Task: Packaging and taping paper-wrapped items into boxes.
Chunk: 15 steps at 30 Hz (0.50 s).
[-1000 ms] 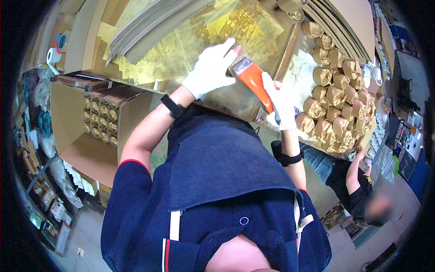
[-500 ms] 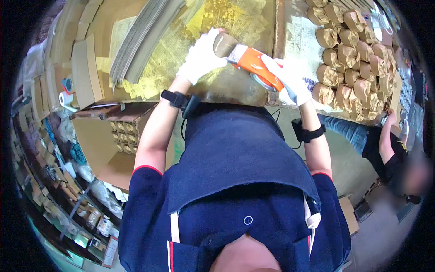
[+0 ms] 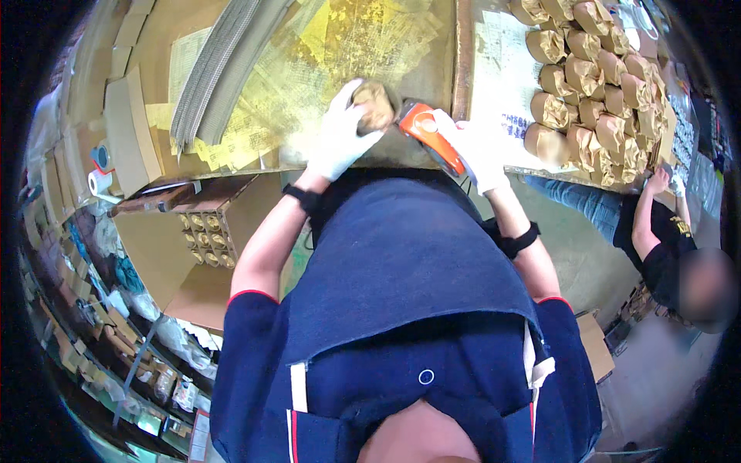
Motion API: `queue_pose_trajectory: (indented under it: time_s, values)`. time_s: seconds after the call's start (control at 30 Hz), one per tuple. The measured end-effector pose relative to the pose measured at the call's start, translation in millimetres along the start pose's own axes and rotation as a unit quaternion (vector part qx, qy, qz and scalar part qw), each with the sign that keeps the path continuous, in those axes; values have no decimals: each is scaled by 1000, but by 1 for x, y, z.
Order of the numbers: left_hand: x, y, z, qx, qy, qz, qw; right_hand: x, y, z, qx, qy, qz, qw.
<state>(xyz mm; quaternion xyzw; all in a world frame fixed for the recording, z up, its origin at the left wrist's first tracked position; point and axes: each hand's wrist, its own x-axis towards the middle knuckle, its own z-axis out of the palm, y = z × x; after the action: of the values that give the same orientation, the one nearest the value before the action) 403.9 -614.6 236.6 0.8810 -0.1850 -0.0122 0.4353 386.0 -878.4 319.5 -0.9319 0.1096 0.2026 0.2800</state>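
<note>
Above the worktable, my white-gloved left hand is closed round a round brown paper-wrapped bundle. The bundle's crumpled paper end faces up toward me. My right hand, also in a white glove, grips an orange hand-held tape dispenser. The dispenser's front end is close to the right side of the bundle; whether the two touch I cannot tell. Part of the dispenser is hidden behind my right hand.
Grey corrugated strips lie on the left of the worktable. Several paper-wrapped bundles stand in rows at right. Below left is an open carton with tubes. A tape roll lies at far left. Another person works at right.
The bundle has turned so its crumpled end now shows, and my left hand has come slightly nearer. The dispenser has moved a little nearer and its front has drawn back from the bundle's side.
</note>
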Motion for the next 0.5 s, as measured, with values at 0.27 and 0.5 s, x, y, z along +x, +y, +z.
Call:
queue_pose_trajectory:
  time_s: [0.27,0.5]
  values:
    - [21,75,-48,209,-65,13,976,53,9,-47,-63,275,-79,956]
    - [69,24,-74,39,27,4,999,88,31,-16,-179,240,-56,953]
